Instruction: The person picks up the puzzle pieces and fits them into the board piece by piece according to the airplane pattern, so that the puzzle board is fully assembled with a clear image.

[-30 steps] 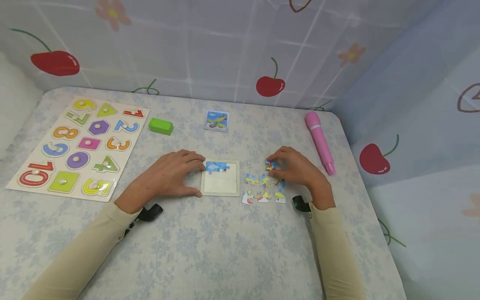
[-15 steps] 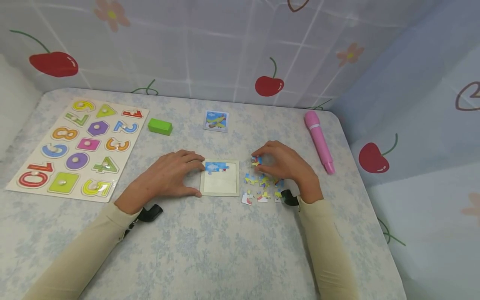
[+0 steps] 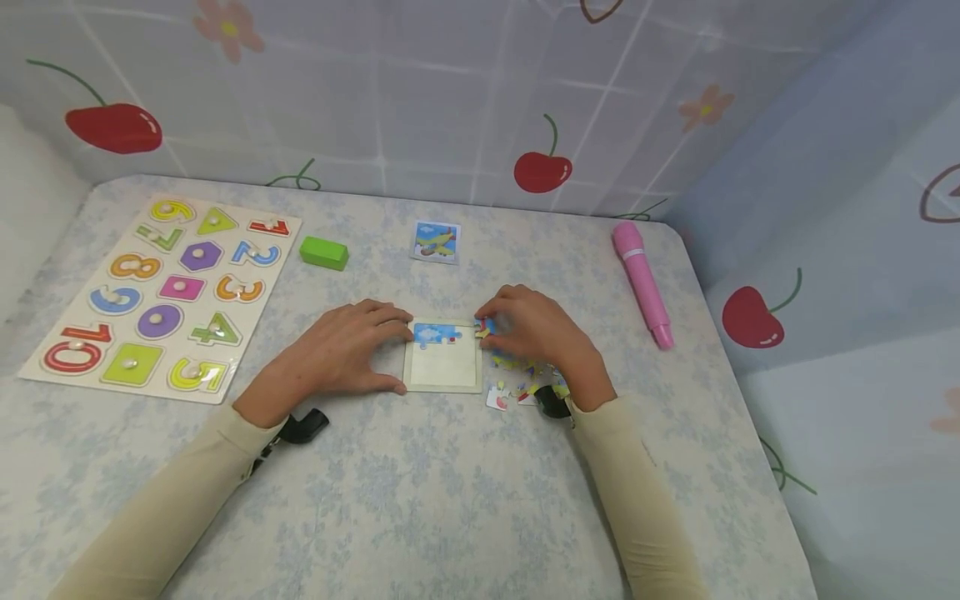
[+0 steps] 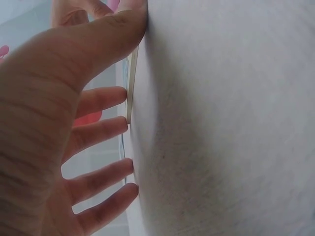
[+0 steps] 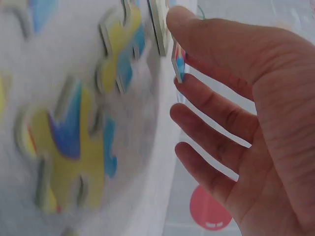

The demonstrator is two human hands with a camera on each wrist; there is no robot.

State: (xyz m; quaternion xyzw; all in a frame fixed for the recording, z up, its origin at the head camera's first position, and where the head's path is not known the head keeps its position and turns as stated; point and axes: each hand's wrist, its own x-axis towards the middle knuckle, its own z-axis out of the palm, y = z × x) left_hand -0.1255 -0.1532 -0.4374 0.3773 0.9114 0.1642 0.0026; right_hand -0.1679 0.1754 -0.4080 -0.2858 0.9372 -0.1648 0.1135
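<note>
My left hand (image 3: 337, 350) rests at the left edge of a small square puzzle board (image 3: 444, 372), its thumb and index finger by the two left corners. In the left wrist view its fingers (image 4: 101, 132) are spread and nearly straight. Blue sky pieces (image 3: 435, 333) lie joined along the board's top left. Between thumb and fingertips my right hand (image 3: 536, 329) pinches a blue, red and yellow puzzle piece (image 3: 482, 327) over the board's top right corner. Several loose puzzle pieces (image 3: 497, 397) lie right of the board, partly hidden under that hand; the right wrist view shows a yellow-and-blue one (image 5: 74, 147) close up.
Behind the board is a small airplane picture card (image 3: 436, 242). A green block (image 3: 324, 252) sits left of it, beside a number-and-shape peg board (image 3: 161, 300). To the right lies a pink marker-shaped stick (image 3: 643, 285). A cherry-print curtain (image 3: 450, 108) borders the table.
My right hand has carried the pinched puzzle piece leftward from the loose pieces to the board's top right corner. My left hand has stayed at the board's left edge.
</note>
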